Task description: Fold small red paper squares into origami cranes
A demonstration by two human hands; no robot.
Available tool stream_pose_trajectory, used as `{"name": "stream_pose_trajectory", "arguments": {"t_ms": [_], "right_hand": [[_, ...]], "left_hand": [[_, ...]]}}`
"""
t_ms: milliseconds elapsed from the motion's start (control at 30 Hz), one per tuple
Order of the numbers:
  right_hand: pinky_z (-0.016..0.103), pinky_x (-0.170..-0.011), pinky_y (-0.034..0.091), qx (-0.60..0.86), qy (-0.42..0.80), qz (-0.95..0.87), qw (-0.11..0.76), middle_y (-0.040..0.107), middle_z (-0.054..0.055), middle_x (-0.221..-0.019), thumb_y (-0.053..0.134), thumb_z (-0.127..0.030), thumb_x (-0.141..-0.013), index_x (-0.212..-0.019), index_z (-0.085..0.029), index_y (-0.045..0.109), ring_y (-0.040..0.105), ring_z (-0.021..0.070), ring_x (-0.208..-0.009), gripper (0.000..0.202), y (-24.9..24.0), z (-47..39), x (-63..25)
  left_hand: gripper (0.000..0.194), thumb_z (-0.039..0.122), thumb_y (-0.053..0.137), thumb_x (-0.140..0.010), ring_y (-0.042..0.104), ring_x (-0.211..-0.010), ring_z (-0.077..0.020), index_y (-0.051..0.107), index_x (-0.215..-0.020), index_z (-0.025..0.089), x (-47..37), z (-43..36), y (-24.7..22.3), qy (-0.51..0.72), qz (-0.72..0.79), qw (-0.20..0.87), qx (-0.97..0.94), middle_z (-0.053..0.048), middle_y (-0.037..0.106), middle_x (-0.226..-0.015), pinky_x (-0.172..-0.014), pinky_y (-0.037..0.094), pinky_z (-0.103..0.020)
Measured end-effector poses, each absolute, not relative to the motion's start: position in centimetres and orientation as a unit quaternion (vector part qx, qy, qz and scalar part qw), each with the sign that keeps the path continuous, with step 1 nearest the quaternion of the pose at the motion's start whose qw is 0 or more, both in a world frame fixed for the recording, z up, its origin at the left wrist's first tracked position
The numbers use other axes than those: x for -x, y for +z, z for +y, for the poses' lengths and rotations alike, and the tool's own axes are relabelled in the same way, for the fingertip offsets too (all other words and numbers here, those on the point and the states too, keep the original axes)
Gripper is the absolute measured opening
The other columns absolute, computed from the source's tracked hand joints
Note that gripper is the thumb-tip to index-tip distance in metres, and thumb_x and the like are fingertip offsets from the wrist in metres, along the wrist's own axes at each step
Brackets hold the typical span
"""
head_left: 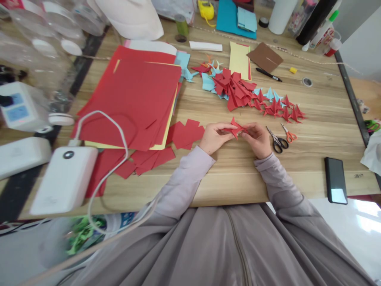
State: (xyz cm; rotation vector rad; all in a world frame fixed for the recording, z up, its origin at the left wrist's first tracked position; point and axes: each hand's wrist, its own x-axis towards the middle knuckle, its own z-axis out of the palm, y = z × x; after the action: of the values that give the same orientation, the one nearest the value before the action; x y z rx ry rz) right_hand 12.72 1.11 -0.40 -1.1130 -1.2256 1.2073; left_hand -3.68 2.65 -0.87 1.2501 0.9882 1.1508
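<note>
Both of my hands hold one small folded red paper piece (235,128) just above the wooden table (321,131). My left hand (213,137) pinches its left side and my right hand (258,139) pinches its right side. A pile of finished red and light-blue folded paper figures (238,89) lies beyond my hands. A row of them (278,104) runs to the right. Small red paper squares (185,134) lie just left of my left hand.
A stack of large red sheets (133,99) covers the left of the table. Black scissors (276,141) and orange scissors (288,134) lie right of my right hand. A phone (335,179) rests near the front right edge. A white power bank (64,178) with cable sits front left.
</note>
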Motion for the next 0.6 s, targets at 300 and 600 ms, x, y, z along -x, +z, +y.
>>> {"name": "stream_pose_trajectory", "arguments": {"t_ms": [300,600], "right_hand": [[0.032,-0.075,0.051,0.493,0.404,-0.587,0.500,0.066,0.002,-0.080,0.072,-0.032,-0.069,-0.081,-0.021,0.066,0.062,0.0156,-0.074,0.017,-1.49,1.16,-13.20],[0.033,-0.071,0.049,0.516,0.285,-0.667,0.455,0.066,0.003,-0.077,0.065,-0.022,-0.074,-0.078,-0.021,0.066,0.060,0.0162,-0.071,0.004,-0.99,1.11,-13.23]], "left_hand": [[0.022,0.029,0.079,-0.056,0.066,-0.085,-0.0191,0.073,-0.073,0.017,3.81,2.74,-0.64,0.478,0.399,0.526,-0.580,-0.008,0.071,-0.092,-0.082,0.052,-0.035],[0.016,0.028,0.078,-0.058,0.066,-0.086,-0.0190,0.073,-0.070,0.018,3.62,2.56,-0.49,0.488,0.397,0.497,-0.598,-0.008,0.072,-0.091,-0.083,0.052,-0.036]]}}
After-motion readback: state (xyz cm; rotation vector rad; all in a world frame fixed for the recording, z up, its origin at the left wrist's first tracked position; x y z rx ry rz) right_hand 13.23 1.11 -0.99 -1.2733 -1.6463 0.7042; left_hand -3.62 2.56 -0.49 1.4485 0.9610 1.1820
